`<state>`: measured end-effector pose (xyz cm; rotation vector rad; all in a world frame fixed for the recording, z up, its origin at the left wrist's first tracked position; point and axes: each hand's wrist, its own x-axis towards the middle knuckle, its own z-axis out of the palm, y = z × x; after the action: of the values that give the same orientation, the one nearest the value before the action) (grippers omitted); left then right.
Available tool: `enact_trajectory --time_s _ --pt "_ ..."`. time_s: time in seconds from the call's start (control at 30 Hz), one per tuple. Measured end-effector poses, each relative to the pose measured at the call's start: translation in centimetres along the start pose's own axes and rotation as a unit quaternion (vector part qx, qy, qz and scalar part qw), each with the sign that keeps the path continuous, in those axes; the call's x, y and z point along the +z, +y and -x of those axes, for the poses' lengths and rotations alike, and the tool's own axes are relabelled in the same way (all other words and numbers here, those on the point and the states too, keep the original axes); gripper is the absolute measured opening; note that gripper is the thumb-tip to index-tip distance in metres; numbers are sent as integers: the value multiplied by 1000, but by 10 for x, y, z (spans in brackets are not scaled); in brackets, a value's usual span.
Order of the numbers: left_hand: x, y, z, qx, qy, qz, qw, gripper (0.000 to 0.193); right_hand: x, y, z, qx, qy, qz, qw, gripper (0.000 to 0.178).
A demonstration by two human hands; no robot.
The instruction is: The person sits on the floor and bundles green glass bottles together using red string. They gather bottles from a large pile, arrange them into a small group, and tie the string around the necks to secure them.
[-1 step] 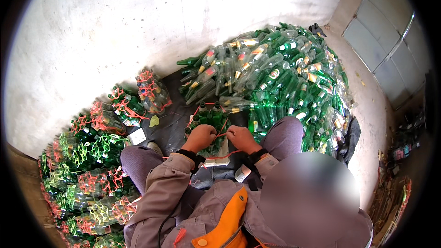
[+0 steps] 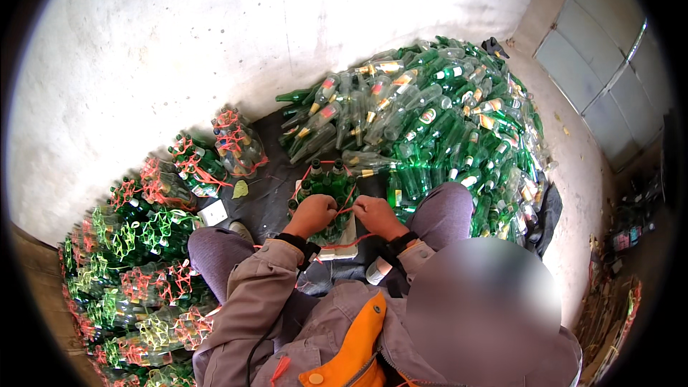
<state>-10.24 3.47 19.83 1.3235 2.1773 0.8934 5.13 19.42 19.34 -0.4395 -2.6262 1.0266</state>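
Observation:
Between my knees stands a cluster of upright green glass bottles, with red plastic twine running round it and trailing in front. My left hand is closed over the near left side of the cluster, its fingers pinching the twine. Just to its right, my right hand is also closed on the twine, and a short red length spans the gap between both hands. The fingertips are partly hidden. Under the bottles a pale flat board shows at the near edge.
A large heap of loose green and clear bottles lies ahead and to the right. Bottle bundles tied with red and green twine crowd the left side. Dark sheeting covers the floor here; a single bottle lies near my lap. A white wall stands behind.

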Motion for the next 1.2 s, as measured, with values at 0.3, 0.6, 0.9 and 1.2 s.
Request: enact_trajectory --time_s 0.3,0.6,0.9,1.2 --pt "6 -6 -5 -36 22 -22 999 33 -3 -10 -29 -101 -28 22 994 16" --pt "17 -3 -7 -42 59 5 997 29 12 -8 -45 -107 -14 6 994 15" --pt "19 -6 -7 -63 67 0 996 32 24 -6 -52 -33 30 -7 999 15" --pt "21 -8 -7 -86 67 20 994 35 25 -5 -46 18 63 33 997 18"
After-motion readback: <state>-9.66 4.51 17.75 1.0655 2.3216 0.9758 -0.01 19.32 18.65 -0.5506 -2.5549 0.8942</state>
